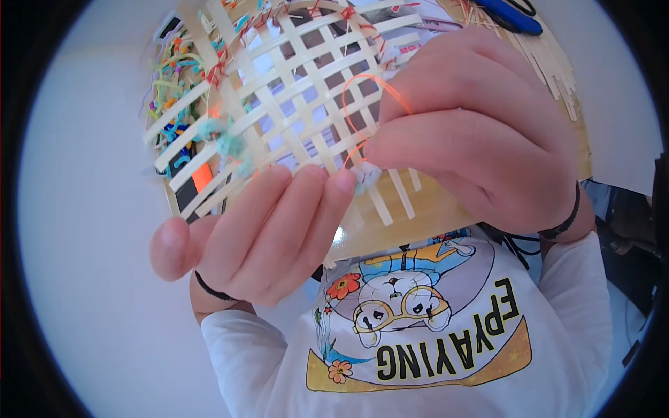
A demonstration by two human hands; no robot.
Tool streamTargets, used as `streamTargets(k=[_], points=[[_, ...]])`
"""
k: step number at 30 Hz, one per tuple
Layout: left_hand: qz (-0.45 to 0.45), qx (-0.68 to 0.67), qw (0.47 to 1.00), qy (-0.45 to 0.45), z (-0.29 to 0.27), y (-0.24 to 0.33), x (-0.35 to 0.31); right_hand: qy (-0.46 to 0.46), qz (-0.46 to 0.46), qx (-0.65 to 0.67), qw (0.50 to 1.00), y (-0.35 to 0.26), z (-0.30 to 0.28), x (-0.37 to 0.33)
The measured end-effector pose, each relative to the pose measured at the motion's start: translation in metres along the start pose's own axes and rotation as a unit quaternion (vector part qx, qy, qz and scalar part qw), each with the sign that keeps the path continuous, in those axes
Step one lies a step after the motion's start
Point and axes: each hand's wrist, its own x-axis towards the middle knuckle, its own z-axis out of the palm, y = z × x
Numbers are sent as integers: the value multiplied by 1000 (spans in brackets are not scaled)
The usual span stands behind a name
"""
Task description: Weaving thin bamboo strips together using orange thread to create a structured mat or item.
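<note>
A woven lattice of pale flat strips (279, 90) is held up over the table, loose strip ends sticking out around it. My left hand (261, 233) is closed on its near edge, fingertips against the strips. Between the thumb and fingers of my right hand (481, 132) is a thin orange cord (346, 97), which loops across the lattice's right side. Next to my left fingertips is a small white and pale blue fluffy tuft (366, 175). More blue-green tufts (228, 143) sit on the lattice's left side. Red thread (216, 68) wraps parts of its far edge.
Beneath the lattice is a light wooden table (435, 216). A tangle of colourful cords and small pieces (166, 90) lies at the left. Thin loose strips (550, 66) spread at the far right, near a blue-handled tool (512, 15). An orange piece (202, 178) lies by the left edge.
</note>
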Motion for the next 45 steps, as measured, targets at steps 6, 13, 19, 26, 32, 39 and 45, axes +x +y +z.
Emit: streamTargets(k=[6,13,19,26,32,39,45], points=[[15,-12,998,56,12,-1,-1,5,1,0,1000,3,12,-5],[24,-16,997,67,13,-1,1,9,10,2,1000,4,15,-6],[23,-17,997,66,13,-2,1,12,15,3,1000,3,14,-6],[29,-16,996,80,15,-5,3,16,18,3,1000,3,12,-6],[23,-30,996,76,15,-3,4,17,22,1,1000,3,12,-6],[21,-30,996,76,15,-2,5,23,24,1,999,2,12,-7],[10,-35,997,74,13,0,5,27,24,2,999,3,15,-8]])
